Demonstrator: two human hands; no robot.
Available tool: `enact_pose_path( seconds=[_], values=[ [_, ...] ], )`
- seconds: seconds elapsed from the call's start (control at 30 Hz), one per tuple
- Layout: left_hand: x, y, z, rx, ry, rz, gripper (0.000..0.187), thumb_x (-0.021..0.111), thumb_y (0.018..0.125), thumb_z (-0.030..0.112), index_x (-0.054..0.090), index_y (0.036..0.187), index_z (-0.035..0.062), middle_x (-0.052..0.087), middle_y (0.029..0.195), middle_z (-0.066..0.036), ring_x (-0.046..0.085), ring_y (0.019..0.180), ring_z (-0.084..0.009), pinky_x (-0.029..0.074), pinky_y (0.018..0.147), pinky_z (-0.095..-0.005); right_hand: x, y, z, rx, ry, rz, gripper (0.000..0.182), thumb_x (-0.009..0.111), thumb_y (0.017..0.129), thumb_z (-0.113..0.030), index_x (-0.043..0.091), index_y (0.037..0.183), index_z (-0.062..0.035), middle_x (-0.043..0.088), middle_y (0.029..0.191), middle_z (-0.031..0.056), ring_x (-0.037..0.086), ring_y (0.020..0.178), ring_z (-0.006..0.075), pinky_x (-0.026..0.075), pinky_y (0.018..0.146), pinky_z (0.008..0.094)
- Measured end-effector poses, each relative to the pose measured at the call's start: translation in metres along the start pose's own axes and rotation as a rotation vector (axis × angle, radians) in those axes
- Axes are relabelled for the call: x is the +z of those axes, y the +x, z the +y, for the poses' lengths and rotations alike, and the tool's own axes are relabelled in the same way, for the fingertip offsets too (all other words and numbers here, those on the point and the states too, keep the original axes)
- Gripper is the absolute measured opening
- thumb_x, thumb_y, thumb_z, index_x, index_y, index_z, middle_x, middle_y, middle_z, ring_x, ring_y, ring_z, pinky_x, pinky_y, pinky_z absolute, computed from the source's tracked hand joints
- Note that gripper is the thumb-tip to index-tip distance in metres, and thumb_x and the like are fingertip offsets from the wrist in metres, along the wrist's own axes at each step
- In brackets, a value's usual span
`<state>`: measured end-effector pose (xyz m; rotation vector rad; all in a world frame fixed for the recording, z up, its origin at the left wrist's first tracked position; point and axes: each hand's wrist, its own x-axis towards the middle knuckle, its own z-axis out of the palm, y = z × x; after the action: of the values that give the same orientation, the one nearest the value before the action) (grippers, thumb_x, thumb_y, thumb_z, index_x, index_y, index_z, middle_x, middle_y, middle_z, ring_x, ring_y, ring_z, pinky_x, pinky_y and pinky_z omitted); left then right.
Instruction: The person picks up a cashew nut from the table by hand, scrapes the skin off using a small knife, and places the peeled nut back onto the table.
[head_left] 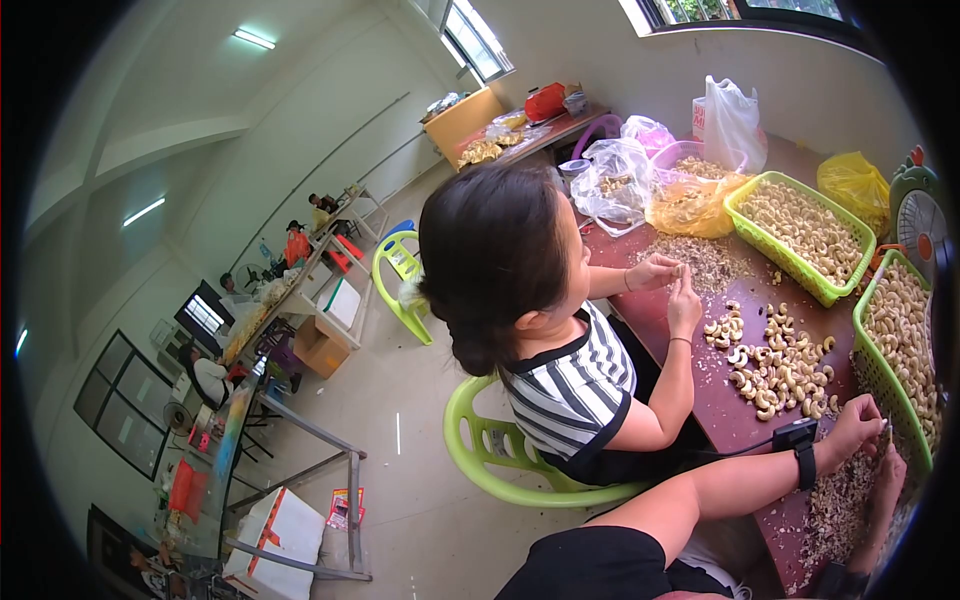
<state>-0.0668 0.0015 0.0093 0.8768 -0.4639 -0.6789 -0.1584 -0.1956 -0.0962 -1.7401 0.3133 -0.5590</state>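
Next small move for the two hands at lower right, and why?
Probably a short scrape, left hand steadying, right hand working: their fingers are close together by brown scraps, pale cashews loose nearby. What they pinch is too small to tell.

A cashew-sorting workshop, with long worktables (pixel 725 375), green baskets (pixel 800 238) of nuts and several seated people (pixel 545 320).

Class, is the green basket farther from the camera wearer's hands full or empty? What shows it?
Full: cashews fill the green basket end to end, hiding its bottom.
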Motion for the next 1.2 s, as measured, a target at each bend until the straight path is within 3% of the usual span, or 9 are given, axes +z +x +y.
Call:
enact_pose_path(
  seconds=[0.13,0.27,0.4,0.7,1.2],
  values=[
    [-0.001,0.002,-0.003,-0.005,0.005,0.001,0.011,0.053,0.076,0.009,0.042,0.074,0.0078,0.046,0.065,0.001,0.048,0.055,-0.0062,0.044,0.045,-0.019,0.002,-0.001,-0.005,0.009,0.012,-0.007,0.045,0.043,0.086,-0.038,0.038,0.05,-0.0118,0.03,0.044,-0.0061,0.024,0.038,0.0038,0.017,0.037,0.0218],
    [0.001,-0.001,0.003,-0.014,-0.056,0.011,0.013,0.052,0.077,0.009,0.045,0.087,0.0047,0.048,0.073,-0.001,0.049,0.06,-0.0073,0.046,0.048,-0.0207,0.003,-0.002,-0.013,-0.01,0.009,-0.056,0.044,0.042,0.086,-0.038,0.038,0.051,-0.0115,0.031,0.045,-0.0064,0.025,0.04,0.0035,0.017,0.038,0.0216],
    [0.0,0.003,-0.003,-0.07,-0.087,-0.01,0.023,0.049,0.078,0.005,0.045,0.1,0.0016,0.049,0.082,-0.002,0.051,0.065,-0.0091,0.049,0.055,-0.0225,0.016,-0.012,-0.04,0.006,-0.055,0.034,0.043,0.041,0.086,-0.037,0.038,0.052,-0.0114,0.031,0.047,-0.0067,0.025,0.041,0.0032,0.017,0.038,0.0215],
    [-0.003,0.006,-0.008,-0.087,-0.023,-0.029,0.013,0.048,0.082,0.008,0.048,0.094,0.0028,0.051,0.075,0.0,0.051,0.061,-0.0064,0.047,0.05,-0.0199,0.021,-0.016,-0.054,0.078,-0.104,0.031,0.042,0.042,0.087,-0.034,0.038,0.052,-0.0107,0.031,0.046,-0.0062,0.025,0.041,0.0033,0.018,0.038,0.0217],
    [-0.003,0.004,-0.002,-0.133,-0.043,-0.022,0.02,0.048,0.083,0.008,0.048,0.102,0.002,0.051,0.082,-0.002,0.053,0.066,-0.0081,0.049,0.054,-0.0212,0.022,-0.021,-0.07,0.103,-0.125,-0.004,0.044,0.041,0.087,-0.034,0.038,0.05,-0.0093,0.033,0.043,-0.0053,0.027,0.036,0.0036,0.019,0.034,0.0212]
  ],
)
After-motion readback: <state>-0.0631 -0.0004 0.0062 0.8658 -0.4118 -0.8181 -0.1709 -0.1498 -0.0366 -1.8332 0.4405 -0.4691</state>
